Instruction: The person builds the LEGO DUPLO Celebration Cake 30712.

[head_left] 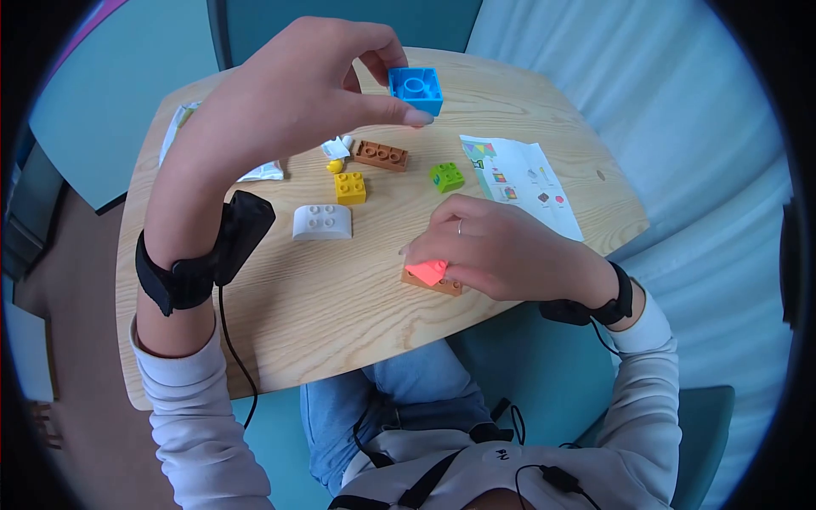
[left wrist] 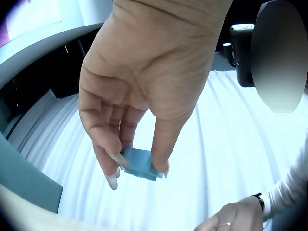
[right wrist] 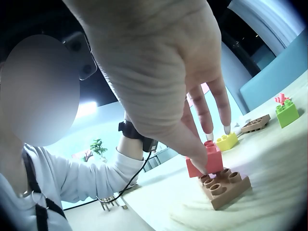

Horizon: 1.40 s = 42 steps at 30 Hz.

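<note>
One red toy brick (right wrist: pixel 215 159) is sitting over a brown studded brick (right wrist: pixel 231 193) on the tabletop (head_left: pixel 289 331), exact seating unclear; the right hand (head_left: pixel 506 248) is pinching it, grip clamped. The left hand (head_left: pixel 293 93) is holding a blue brick (head_left: pixel 415 90) aloft, grip clamped on its sides. A yellow brick (head_left: pixel 350 189), a green brick (head_left: pixel 447 177) and a printed sheet (head_left: pixel 525 189) are lying beyond.

We've got a pale curtain (head_left: pixel 663 144) beside the worktop (head_left: pixel 510 98). We can spot a leafy plant (right wrist: pixel 98 147) too, btw.
</note>
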{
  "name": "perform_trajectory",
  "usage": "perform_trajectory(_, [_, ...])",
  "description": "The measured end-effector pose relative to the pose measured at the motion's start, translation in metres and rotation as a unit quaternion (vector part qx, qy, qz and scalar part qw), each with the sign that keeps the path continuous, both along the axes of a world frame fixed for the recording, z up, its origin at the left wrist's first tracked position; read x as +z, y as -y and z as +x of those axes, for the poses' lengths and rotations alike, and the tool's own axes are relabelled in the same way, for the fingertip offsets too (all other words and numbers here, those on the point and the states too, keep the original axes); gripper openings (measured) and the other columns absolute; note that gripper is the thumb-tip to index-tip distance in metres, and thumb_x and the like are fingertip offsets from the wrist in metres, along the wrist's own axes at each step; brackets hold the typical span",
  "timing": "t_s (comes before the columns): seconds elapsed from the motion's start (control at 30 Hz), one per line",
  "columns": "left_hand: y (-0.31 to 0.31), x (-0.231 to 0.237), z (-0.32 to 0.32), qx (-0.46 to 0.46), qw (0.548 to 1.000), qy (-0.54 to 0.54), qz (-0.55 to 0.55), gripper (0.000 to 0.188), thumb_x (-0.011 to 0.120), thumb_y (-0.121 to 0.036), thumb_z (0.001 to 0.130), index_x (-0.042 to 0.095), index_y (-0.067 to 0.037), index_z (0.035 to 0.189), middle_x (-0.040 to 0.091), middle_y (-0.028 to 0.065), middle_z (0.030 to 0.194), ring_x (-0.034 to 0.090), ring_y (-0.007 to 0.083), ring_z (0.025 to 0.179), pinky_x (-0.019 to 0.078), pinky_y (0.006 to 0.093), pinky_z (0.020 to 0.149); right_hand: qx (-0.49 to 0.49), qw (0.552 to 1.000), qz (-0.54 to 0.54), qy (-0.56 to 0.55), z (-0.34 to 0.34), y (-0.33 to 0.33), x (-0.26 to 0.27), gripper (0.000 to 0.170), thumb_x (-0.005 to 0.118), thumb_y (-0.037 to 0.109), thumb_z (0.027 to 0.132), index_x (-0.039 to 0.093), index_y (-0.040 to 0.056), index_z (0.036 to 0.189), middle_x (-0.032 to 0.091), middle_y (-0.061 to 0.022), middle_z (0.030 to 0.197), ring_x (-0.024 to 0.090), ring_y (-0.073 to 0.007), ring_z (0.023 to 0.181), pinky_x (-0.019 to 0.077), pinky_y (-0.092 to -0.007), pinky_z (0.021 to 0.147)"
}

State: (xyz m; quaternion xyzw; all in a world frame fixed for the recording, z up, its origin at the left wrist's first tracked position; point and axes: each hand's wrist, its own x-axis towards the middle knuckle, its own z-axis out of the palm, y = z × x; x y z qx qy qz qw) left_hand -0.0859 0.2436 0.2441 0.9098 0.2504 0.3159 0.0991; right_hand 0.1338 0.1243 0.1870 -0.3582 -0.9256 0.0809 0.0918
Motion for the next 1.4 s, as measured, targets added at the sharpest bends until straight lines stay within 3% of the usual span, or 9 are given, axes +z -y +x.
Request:
perform_trajectory(0.17, [0.007, 0.01, -0.007, 0.016, 0.999, -0.004, 0.04, 0.048, 0.076, -0.043, 0.082, 0.066, -0.002, 0.105, 0.068, 0.0069, 0.094, 0.064, 0.0131, 0.075, 0.0497, 0.0267, 0.059, 0.03, 1.0, -0.008, -0.005, -0.003, -0.001, -0.003, 0.017, 0.057, 0.005, 0.085, 0.064, 0.0089, 0.1, 0.064, -0.0039, 0.096, 0.059, -0.0217, 0.101, 0.0536, -0.0341, 0.07])
perform_trajectory(0.23, [0.034, 0.03, -0.007, 0.044, 0.996, -0.061, -0.053, 0.049, 0.076, -0.039, 0.083, 0.066, 0.003, 0.106, 0.07, 0.0179, 0.098, 0.069, 0.0256, 0.082, 0.0552, 0.0318, 0.067, 0.009, 0.998, -0.037, 0.043, -0.002, 0.001, 0.002, 0.018, 0.056, 0.003, 0.085, 0.064, 0.0087, 0.101, 0.065, -0.0014, 0.101, 0.059, -0.0213, 0.102, 0.0546, -0.0338, 0.07])
perform_trajectory(0.37, [0.036, 0.035, -0.009, 0.052, 0.995, -0.074, -0.051, 0.047, 0.075, -0.037, 0.084, 0.066, 0.004, 0.104, 0.07, 0.0181, 0.096, 0.068, 0.0245, 0.077, 0.0537, 0.031, 0.065, 0.007, 0.998, -0.025, 0.055, 0.002, 0.005, 0.0, 0.02, 0.056, 0.0, 0.083, 0.063, 0.0075, 0.101, 0.066, -0.0009, 0.109, 0.059, -0.0206, 0.105, 0.0551, -0.0322, 0.066])
perform_trajectory(0.43, [0.024, 0.04, -0.01, 0.016, 0.986, -0.075, -0.147, 0.046, 0.075, -0.036, 0.085, 0.066, 0.004, 0.105, 0.07, 0.0181, 0.095, 0.067, 0.0242, 0.075, 0.0531, 0.0311, 0.064, 0.033, 0.998, 0.013, 0.06, 0.002, 0.009, -0.001, 0.018, 0.058, 0.001, 0.082, 0.063, 0.0064, 0.099, 0.066, -0.0011, 0.113, 0.059, -0.0193, 0.107, 0.0559, -0.0303, 0.064])
perform_trajectory(0.53, [0.035, 0.028, -0.009, 0.045, 0.996, -0.051, -0.052, 0.046, 0.075, -0.034, 0.085, 0.065, 0.005, 0.106, 0.07, 0.0185, 0.095, 0.067, 0.024, 0.075, 0.0529, 0.0316, 0.064, 0.049, 0.994, 0.067, 0.067, -0.003, 0.018, -0.002, 0.018, 0.06, 0.003, 0.081, 0.062, 0.006, 0.098, 0.065, -0.0012, 0.116, 0.058, -0.0177, 0.111, 0.0565, -0.0287, 0.062])
perform_trajectory(0.87, [0.026, 0.026, -0.018, 0.023, 0.999, -0.019, -0.046, 0.045, 0.074, -0.032, 0.085, 0.065, 0.006, 0.107, 0.069, 0.0215, 0.099, 0.067, 0.0269, 0.077, 0.0529, 0.0332, 0.069, 0.025, 0.996, 0.049, 0.072, -0.003, 0.02, -0.003, 0.025, 0.065, 0.005, 0.079, 0.063, 0.0068, 0.105, 0.063, -0.0008, 0.126, 0.06, -0.0197, 0.114, 0.0583, -0.0285, 0.065])
perform_trajectory(0.93, [0.022, 0.039, -0.024, -0.018, 0.987, -0.046, -0.153, 0.045, 0.074, -0.032, 0.085, 0.065, 0.006, 0.108, 0.069, 0.0216, 0.099, 0.067, 0.027, 0.079, 0.0527, 0.0334, 0.07, 0.023, 0.998, 0.031, 0.046, -0.002, 0.019, 0.0, 0.034, 0.069, 0.006, 0.077, 0.062, 0.008, 0.111, 0.063, -0.0007, 0.126, 0.061, -0.0204, 0.112, 0.0582, -0.0293, 0.065])
perform_trajectory(1.03, [0.032, 0.021, -0.015, 0.048, 0.998, -0.027, -0.013, 0.045, 0.074, -0.032, 0.085, 0.065, 0.006, 0.108, 0.069, 0.0215, 0.097, 0.067, 0.0265, 0.079, 0.0524, 0.0334, 0.071, 0.0, 1.0, 0.021, -0.004, 0.0, 0.019, 0.004, 0.038, 0.071, 0.007, 0.077, 0.061, 0.0091, 0.113, 0.063, -0.0009, 0.125, 0.061, -0.022, 0.108, 0.0578, -0.0323, 0.069])
perform_trajectory(1.4, [0.024, 0.027, -0.014, 0.006, 0.992, -0.063, -0.106, 0.043, 0.073, -0.033, 0.085, 0.066, 0.005, 0.104, 0.068, 0.0192, 0.088, 0.064, 0.025, 0.073, 0.0506, 0.0331, 0.067, -0.087, 0.995, -0.053, -0.009, -0.002, 0.019, -0.002, 0.041, 0.073, 0.012, 0.079, 0.06, 0.0112, 0.117, 0.061, -0.0023, 0.125, 0.061, -0.0258, 0.1, 0.0548, -0.0366, 0.078])
